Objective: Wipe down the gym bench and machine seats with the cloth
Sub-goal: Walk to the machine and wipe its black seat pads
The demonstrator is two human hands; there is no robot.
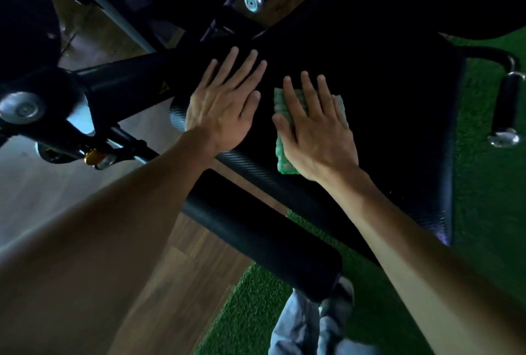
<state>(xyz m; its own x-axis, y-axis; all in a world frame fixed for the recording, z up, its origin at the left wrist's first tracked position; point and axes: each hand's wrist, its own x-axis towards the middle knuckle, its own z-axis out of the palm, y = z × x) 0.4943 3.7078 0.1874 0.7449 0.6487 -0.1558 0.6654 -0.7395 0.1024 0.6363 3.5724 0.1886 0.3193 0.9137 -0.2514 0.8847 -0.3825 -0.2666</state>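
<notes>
Black padded seat [384, 115] with a fine woven-look vinyl grain along its rounded edges, tilted across view. Left hand [225, 107] flat on the pad near its edge, fingers straight and close together. Right hand [310, 132] palm down, fingers slightly spread, pressing a folded green waffle-textured cloth [281, 110] onto the seat. Below, a black cylindrical roller pad [256, 229]; wood-plank floor [176, 269] beside green turf [489, 155].

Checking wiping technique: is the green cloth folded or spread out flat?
Folded or bunched, it seems: the cloth shows as a narrow thick pad under the flat right hand on the seat pad.
</notes>
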